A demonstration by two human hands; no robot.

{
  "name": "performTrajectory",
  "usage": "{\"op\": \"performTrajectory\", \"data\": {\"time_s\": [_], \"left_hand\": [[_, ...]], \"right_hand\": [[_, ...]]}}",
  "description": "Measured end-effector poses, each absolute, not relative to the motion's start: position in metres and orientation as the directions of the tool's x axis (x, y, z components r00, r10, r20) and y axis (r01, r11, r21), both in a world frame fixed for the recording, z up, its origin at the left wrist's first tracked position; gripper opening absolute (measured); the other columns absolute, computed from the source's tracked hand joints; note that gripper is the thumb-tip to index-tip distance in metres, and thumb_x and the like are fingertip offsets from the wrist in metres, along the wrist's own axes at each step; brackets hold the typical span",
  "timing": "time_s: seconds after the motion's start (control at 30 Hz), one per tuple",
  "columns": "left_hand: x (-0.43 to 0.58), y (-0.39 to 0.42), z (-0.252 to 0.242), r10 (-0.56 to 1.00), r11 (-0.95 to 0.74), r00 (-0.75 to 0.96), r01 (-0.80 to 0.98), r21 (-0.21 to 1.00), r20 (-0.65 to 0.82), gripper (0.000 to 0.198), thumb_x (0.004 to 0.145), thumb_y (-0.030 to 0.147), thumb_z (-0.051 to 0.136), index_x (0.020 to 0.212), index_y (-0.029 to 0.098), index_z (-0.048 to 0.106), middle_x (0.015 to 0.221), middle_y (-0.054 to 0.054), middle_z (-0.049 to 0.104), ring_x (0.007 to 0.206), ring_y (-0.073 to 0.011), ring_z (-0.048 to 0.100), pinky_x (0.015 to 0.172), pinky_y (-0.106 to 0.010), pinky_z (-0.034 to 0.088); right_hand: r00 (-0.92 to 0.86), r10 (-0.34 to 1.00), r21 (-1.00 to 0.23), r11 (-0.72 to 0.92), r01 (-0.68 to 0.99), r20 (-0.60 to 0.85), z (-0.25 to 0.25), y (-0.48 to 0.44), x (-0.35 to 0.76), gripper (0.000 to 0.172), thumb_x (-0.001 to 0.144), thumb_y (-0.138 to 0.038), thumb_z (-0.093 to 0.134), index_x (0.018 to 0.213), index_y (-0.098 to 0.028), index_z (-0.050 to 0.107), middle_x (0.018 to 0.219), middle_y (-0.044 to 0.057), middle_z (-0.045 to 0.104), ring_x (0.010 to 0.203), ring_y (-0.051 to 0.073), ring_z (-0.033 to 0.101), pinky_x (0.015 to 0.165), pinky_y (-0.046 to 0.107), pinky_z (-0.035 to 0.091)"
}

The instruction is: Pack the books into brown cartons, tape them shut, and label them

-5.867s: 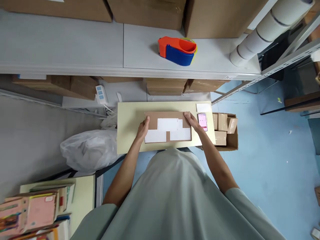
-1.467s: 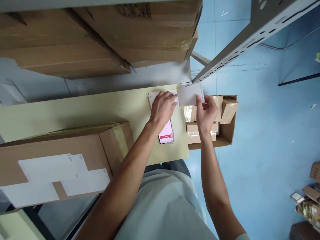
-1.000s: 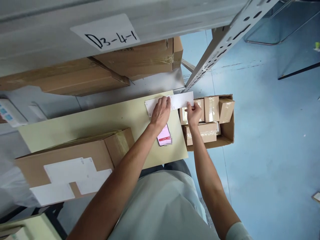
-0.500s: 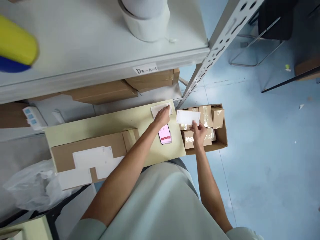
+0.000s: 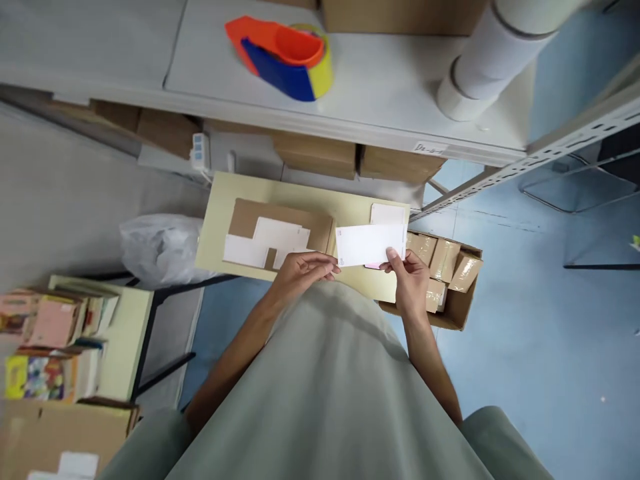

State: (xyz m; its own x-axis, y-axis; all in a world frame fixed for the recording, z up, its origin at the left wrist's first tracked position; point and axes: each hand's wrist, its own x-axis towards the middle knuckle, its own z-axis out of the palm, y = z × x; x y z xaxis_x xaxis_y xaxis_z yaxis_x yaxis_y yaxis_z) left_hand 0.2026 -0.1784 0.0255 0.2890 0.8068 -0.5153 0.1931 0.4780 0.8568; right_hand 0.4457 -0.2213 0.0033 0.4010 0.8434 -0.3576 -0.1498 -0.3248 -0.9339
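Observation:
In front of my body, a blank-looking white label [image 5: 367,244] with small print at its edges is pinched between thumb and fingers of my right hand [image 5: 411,277]. My left hand [image 5: 305,272] has its fingers drawn together at the label's lower left corner; whether they grip it firmly is hard to see. Behind the held label, more white labels [image 5: 388,213] lie on the pale yellow table [image 5: 350,193]. A phone [image 5: 373,266] is mostly covered by the label. Left of it lies a flat cardboard box [image 5: 245,213] with several white labels on top.
An open carton [image 5: 457,319] of small taped boxes [image 5: 444,259] stands right of the table. Above, a grey shelf [image 5: 380,80] carries a tape dispenser [image 5: 285,60] and white rolls [image 5: 480,70]. A plastic bag [image 5: 160,247] and books [image 5: 55,320] are at left.
My left hand has left the labels at the table's far edge and come back to the held label's left corner. My right hand has brought its label closer, over the table. The view has shifted left.

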Motion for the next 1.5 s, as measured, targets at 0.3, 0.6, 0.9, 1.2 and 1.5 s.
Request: {"op": "performTrajectory", "data": {"time_s": [0.3, 0.6, 0.9, 1.2, 1.5], "left_hand": [[0.136, -0.192, 0.044, 0.894, 0.373, 0.193, 0.177, 0.911, -0.404, 0.025, 0.082, 0.046, 0.088, 0.086, 0.022, 0.085, 0.082, -0.006, 0.082, 0.079, -0.0231, 0.079, 0.073, -0.034, 0.067], [0.052, -0.175, 0.047, 0.910, 0.304, 0.255, 0.121, 0.945, -0.326, 0.026, 0.083, 0.047, 0.084, 0.085, 0.021, 0.083, 0.080, -0.006, 0.080, 0.073, -0.0204, 0.075, 0.065, -0.030, 0.062], [-0.033, -0.157, 0.045, 0.916, 0.158, 0.349, 0.138, 0.978, -0.197, 0.025, 0.091, 0.047, 0.076, 0.084, 0.023, 0.080, 0.085, -0.005, 0.081, 0.076, -0.0187, 0.072, 0.071, -0.030, 0.059], [-0.104, -0.143, 0.029, 0.877, 0.085, 0.452, 0.188, 0.978, -0.163, 0.018, 0.094, 0.037, 0.070, 0.091, 0.024, 0.082, 0.089, -0.003, 0.082, 0.076, -0.0157, 0.071, 0.066, -0.025, 0.054], [-0.143, -0.132, 0.018, 0.835, 0.048, 0.521, 0.251, 0.967, -0.177, 0.016, 0.092, 0.034, 0.068, 0.089, 0.025, 0.081, 0.093, -0.002, 0.083, 0.077, -0.0154, 0.072, 0.064, -0.022, 0.052]], "right_hand": [[0.322, 0.897, -0.948, -0.317, -0.008, -0.303, 0.024, -0.205, 0.374, 0.047, 0.089, -0.066, 0.083, 0.076, -0.024, 0.066, 0.069, 0.000, 0.072, 0.067, 0.018, 0.068, 0.071, 0.034, 0.058], [0.352, 0.898, -0.937, -0.326, 0.126, -0.265, 0.048, -0.190, 0.292, 0.042, 0.092, -0.064, 0.081, 0.087, -0.023, 0.073, 0.071, 0.000, 0.075, 0.070, 0.019, 0.072, 0.073, 0.034, 0.060], [0.153, 0.925, -0.865, -0.381, 0.328, -0.349, 0.015, -0.166, 0.206, 0.054, 0.088, -0.070, 0.083, 0.111, -0.021, 0.079, 0.098, 0.007, 0.080, 0.085, 0.021, 0.076, 0.076, 0.036, 0.063], [-0.097, 0.987, -0.925, -0.080, 0.372, -0.124, 0.058, -0.175, 0.115, 0.025, 0.093, -0.055, 0.089, 0.100, -0.031, 0.086, 0.099, 0.004, 0.077, 0.089, 0.021, 0.072, 0.085, 0.040, 0.064], [-0.138, 0.969, -0.894, -0.129, 0.429, -0.206, 0.049, -0.163, 0.080, 0.023, 0.102, -0.046, 0.074, 0.090, -0.027, 0.080, 0.095, 0.003, 0.076, 0.086, 0.019, 0.071, 0.081, 0.036, 0.062]]}}
